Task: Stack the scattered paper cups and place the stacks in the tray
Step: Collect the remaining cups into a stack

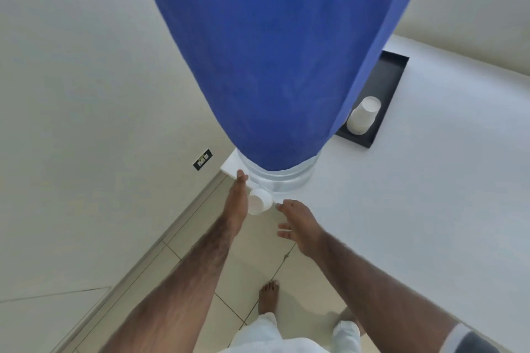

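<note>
One loose white paper cup point(259, 201) sits at the corner of the white table point(415, 195) nearest the person. It is tipped on its side at the very edge, one round end turned toward the camera, though blur hides whether that end is mouth or base. It lies between two bare hands. The left hand point(237, 199) reaches along the table's edge with its fingers point(241, 176) stretched straight to the corner, its side against the cup. The thumb is out of sight, so whether this hand has hold of the cup cannot be told. The right hand point(298, 223) hovers just beside the cup, fingers spread and relaxed, holding nothing, one fingertip at the table's edge.

One stack of white cups point(362, 116) stands upside down, leaning slightly, in the near end of a single black rectangular tray point(393, 77). The tray lies farther along the table, well apart from the loose cup. The number of cups in the stack cannot be made out.

One clear container point(282, 179) stands on the corner just behind the loose cup. A blue cloth point(272, 51) drapes over it and covers part of the tray. Below the table are the tiled floor point(243, 266), one bare foot point(269, 295) and one wall socket point(202, 159).
</note>
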`<state>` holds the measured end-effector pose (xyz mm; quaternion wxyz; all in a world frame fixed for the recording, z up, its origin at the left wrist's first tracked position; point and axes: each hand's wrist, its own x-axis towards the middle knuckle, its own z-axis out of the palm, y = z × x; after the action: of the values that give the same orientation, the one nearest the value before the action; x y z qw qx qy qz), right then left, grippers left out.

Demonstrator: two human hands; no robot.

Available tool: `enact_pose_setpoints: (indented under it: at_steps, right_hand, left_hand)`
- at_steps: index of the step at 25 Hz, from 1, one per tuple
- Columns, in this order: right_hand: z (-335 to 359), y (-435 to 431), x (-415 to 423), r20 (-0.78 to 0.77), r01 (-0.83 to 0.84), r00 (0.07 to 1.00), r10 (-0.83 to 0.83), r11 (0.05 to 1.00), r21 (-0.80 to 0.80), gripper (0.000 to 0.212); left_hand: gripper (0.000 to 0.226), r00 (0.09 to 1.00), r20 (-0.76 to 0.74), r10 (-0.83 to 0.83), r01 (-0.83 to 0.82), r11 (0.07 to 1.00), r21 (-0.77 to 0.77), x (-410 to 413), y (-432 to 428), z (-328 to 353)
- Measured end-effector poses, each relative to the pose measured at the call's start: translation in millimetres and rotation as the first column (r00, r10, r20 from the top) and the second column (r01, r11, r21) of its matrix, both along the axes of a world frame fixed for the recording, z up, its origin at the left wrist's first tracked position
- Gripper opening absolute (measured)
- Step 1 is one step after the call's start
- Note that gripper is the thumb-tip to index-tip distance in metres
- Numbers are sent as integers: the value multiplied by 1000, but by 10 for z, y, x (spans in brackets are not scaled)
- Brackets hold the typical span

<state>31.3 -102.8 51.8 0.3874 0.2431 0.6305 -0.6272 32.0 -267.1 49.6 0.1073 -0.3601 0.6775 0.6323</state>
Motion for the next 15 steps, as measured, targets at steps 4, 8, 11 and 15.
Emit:
enact_pose_setpoints:
  at_steps: [4,8,11,15]
  right_hand:
    - [-66,-416,22,-31,-6,1000,6,1000,2,57]
    - [-72,-539,16,-50,16,999,-15,1000,7,57]
    - [33,-545,37,-72,33,997,-33,999,-8,55]
    - [226,-383,37,-115,-22,993,19,999,-23,56]
  left_hand:
    - [70,998,60,-17,9,991,132,57,-38,17]
    - [79,995,69,-70,54,975,215,118,-52,48]
    - [79,994,41,-106,96,977,193,207,11,167]
    - [67,992,-24,-126,128,985,113,356,159,338]
